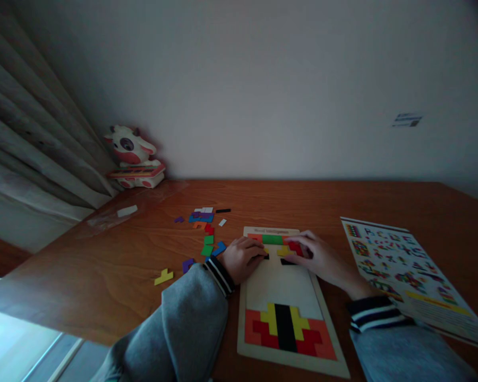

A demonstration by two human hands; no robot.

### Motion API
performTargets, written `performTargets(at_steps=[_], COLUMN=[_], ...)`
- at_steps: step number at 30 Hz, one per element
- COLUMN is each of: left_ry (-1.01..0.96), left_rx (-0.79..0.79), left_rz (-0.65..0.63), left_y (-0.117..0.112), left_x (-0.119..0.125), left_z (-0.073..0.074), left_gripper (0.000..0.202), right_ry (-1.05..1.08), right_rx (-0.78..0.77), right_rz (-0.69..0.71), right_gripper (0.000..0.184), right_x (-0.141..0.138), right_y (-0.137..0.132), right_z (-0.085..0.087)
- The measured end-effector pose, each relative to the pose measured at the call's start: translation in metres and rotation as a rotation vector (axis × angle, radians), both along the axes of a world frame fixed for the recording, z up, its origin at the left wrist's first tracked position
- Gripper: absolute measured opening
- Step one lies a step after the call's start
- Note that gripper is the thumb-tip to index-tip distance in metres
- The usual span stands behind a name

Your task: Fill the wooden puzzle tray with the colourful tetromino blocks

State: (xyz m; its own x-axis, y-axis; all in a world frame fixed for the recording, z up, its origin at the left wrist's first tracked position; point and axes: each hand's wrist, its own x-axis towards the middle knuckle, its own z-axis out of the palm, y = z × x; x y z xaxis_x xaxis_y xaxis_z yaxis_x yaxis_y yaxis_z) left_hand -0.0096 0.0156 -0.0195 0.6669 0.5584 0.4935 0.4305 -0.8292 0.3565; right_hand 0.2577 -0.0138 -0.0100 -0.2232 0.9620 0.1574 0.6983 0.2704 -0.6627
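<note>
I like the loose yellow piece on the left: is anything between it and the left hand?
Yes: a purple piece lies on the table between the left hand and the loose yellow piece, beside the left sleeve. It looks flat, so it probably wouldn't block much.

A plain grey wall (pixel 271 90) rises behind a reddish-brown wooden table (pixel 298 199), with a small printed label (pixel 407 120) (too blurred to read) on the wall's right part. A pale curtain (pixel 35 122) hangs in folds at left. The light is dim, brighter at lower left.
</note>
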Motion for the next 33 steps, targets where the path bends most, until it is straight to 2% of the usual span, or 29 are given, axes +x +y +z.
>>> performTargets(at_steps=[3,9,14,26,33], left_ry=[-0.002,0.014,0.004,-0.024,-0.014], left_rx=[-0.005,-0.016,-0.013,-0.005,-0.007], left_rz=[0.0,-0.008,-0.012,-0.028,-0.023], left_y=[0.0,0.0,-0.001,0.0,0.0], left_x=[0.0,-0.001,0.0,-0.001,-0.002], left_z=[0.0,0.002,0.002,0.001,0.0], left_gripper=[0.017,0.017,0.019,0.019,0.019], right_ry=[-0.011,-0.012,-0.068,-0.046,-0.057], right_rx=[-0.022,-0.024,-0.03,0.123,0.099], right_rz=[0.018,0.093,0.156,0.13,0.126], right_gripper=[0.056,0.039,0.04,0.032,0.029], right_x=[0.002,0.009,0.012,0.019,0.021], right_y=[-0.001,0.0,0.0,0.004,0.003], right_z=[0.002,0.001,0.001,-0.004,-0.002])
